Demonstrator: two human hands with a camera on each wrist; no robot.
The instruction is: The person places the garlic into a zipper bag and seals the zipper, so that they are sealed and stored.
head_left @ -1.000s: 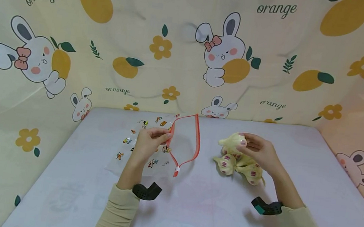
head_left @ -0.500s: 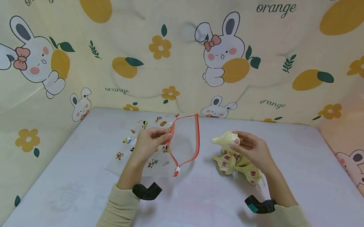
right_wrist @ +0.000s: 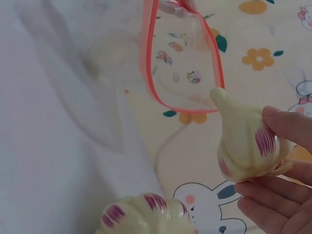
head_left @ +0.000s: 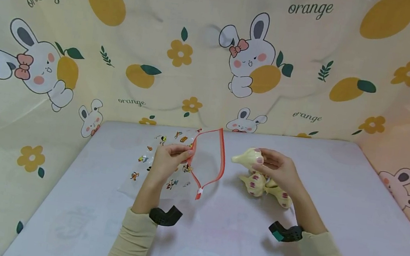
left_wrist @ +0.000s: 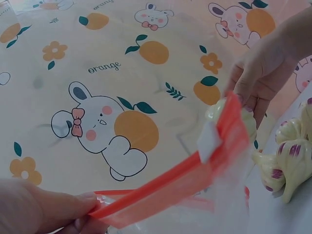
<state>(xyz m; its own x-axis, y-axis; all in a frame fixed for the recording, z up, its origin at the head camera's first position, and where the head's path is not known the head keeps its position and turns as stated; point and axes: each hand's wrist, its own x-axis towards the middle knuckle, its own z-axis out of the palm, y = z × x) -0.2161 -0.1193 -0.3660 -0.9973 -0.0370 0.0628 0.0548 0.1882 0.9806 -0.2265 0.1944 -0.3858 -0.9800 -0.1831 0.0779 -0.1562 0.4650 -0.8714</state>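
My left hand [head_left: 169, 160] pinches the near rim of a clear zip bag [head_left: 160, 182] printed with small cartoon figures. Its orange-red zip edge [head_left: 223, 156] gapes wide, with a white slider [left_wrist: 209, 142] at one corner. My right hand [head_left: 279, 168] holds a garlic bulb [head_left: 249, 157] by its root end between thumb and fingers, stem pointing left toward the bag mouth. In the right wrist view the held garlic bulb [right_wrist: 248, 141] is pale with purple streaks. Below that hand, several more garlic bulbs [head_left: 255, 184] lie in a cluster on the table.
A white-covered table [head_left: 213, 241] spreads under everything. Behind it and at both sides hangs a cream cloth [head_left: 207, 50] printed with rabbits, oranges and flowers. Each wrist wears a black camera band, the left wrist band [head_left: 165, 216] and the right wrist band [head_left: 285, 232].
My right hand has lifted the garlic bulb off the cluster and carried it left, nearer the bag mouth. The left hand and bag have stayed in place.
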